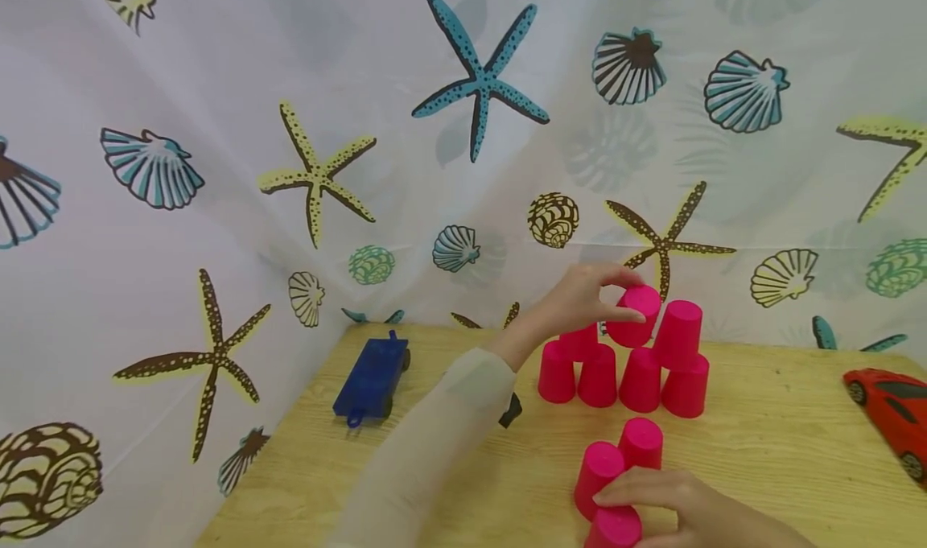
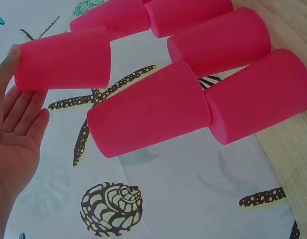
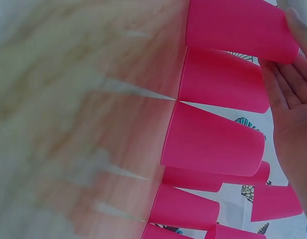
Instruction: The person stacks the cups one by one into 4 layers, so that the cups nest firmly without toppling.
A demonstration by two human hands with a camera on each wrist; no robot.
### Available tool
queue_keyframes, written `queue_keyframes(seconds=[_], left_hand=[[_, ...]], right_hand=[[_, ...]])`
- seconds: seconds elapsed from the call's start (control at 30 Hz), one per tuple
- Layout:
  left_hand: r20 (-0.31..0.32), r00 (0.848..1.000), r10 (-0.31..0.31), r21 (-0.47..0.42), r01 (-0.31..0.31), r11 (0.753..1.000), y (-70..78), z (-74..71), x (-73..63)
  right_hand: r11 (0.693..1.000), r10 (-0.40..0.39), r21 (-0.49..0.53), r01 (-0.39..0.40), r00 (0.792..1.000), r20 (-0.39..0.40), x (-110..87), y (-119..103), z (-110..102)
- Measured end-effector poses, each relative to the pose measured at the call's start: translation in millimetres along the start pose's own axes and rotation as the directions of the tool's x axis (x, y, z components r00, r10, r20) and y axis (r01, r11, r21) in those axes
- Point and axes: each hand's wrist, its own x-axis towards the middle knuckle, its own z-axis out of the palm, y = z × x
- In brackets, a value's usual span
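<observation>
In the head view my left hand [image 1: 590, 298] holds a pink plastic cup [image 1: 633, 319] upside down by its closed end, raised at second-row height. The left wrist view has its thumb on the base of that cup [image 2: 64, 59]. Behind and around it stands a stack of upside-down pink cups, several along the bottom row [image 1: 598, 377]. A second-row cup [image 1: 578, 343] sits left of the held one, another [image 1: 678, 335] right. Nearer, my right hand [image 1: 669, 496] grips the closest of three loose cups [image 3: 238, 30] around its closed end; two more [image 1: 641, 443] stand just beyond.
A blue toy trailer [image 1: 372, 379] lies on the wooden table [image 1: 290, 484] at left. At the right edge is a red toy car [image 1: 891, 419]. A small black thing [image 1: 510, 410] shows beside the left sleeve. A shell-and-starfish curtain [image 1: 391, 65] hangs behind the table.
</observation>
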Motion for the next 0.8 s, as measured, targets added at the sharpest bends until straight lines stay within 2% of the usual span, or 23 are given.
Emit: queue_keyframes(seconds=[0.23,0.47,0.8], left_hand=[[0.086,0.996,0.024,0.064,-0.03,0.998,-1.7,14.1,15.3],[0.155,0.988,0.023,0.088,-0.037,0.995,-4.0,27.6,17.4],[0.146,0.989,-0.024,0.098,0.009,0.995,-11.2,29.2,17.8]], right_hand=[[1.0,0.024,-0.003,-0.024,1.0,-0.004,-1.2,2,1],[1.0,0.012,0.016,-0.012,1.0,0.004,-1.0,1,1],[0.999,0.03,0.03,-0.03,0.999,0.01,-1.7,-2,1]])
